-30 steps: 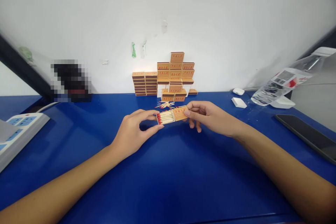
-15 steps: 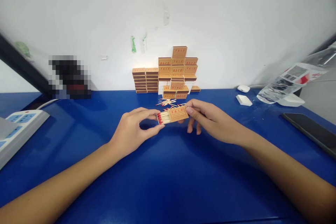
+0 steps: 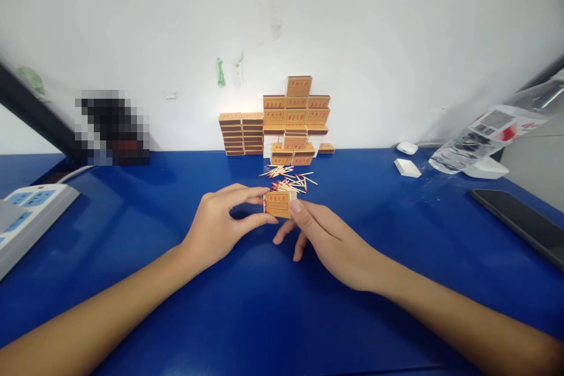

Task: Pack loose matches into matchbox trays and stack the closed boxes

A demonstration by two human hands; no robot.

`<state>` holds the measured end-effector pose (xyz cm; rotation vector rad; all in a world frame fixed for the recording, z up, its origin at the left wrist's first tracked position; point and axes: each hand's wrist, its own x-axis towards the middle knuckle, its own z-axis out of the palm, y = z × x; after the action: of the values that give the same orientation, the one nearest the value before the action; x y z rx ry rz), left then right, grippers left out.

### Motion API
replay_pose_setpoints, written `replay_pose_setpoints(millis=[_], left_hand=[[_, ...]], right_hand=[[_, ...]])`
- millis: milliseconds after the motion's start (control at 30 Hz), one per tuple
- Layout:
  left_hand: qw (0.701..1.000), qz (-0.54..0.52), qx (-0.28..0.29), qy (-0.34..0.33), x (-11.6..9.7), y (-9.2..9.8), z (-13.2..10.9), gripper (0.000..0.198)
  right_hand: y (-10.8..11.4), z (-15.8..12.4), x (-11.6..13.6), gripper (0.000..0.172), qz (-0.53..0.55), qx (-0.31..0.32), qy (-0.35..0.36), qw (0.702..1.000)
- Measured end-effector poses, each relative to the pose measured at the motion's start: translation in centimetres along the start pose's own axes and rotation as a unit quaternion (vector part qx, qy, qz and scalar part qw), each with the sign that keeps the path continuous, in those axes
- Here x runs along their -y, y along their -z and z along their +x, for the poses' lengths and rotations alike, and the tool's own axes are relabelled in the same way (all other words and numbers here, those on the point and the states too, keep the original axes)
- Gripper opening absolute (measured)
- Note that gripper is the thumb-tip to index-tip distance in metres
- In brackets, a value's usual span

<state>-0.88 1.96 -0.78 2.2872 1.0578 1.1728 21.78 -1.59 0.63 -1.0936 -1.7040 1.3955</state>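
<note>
Between my two hands is a matchbox (image 3: 278, 204) with an orange label and red print, held above the blue table. My left hand (image 3: 220, 217) pinches its left end between thumb and fingers; a few red match heads show at that edge. My right hand (image 3: 328, 235) grips the right end, thumb on the label, other fingers partly behind and below. A little of the pale tray shows by the right thumb. Just beyond the box lies a loose pile of red-tipped matches (image 3: 288, 183), its near part hidden by the box.
Stacked matchboxes (image 3: 296, 116) stand against the wall, with two neat columns of matchboxes (image 3: 231, 135) on their left. A power strip (image 3: 39, 217) lies at left. On the right are a tilted plastic bottle (image 3: 476, 138), a white square piece (image 3: 408, 167) and a dark phone (image 3: 520, 223).
My right hand has moved left and slid the matchbox sleeve over the tray, covering the matches that were exposed. More of the loose pile now shows. My left hand keeps its hold.
</note>
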Motion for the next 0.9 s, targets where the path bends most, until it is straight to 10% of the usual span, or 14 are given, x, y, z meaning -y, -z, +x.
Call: replay_pose_setpoints(millis=[533,900], left_hand=[[0.994,0.089,-0.015,-0.057,-1.3,0.7,0.4,0.056],[0.896,0.433,-0.096,0.016,1.6,7.8,11.4,0.05]], right_hand=[[0.5,0.7,-1.2,0.068,0.055,0.028,0.018,0.998],[1.9,1.0,-1.1,0.028,-0.263,-0.091,0.116,0.954]])
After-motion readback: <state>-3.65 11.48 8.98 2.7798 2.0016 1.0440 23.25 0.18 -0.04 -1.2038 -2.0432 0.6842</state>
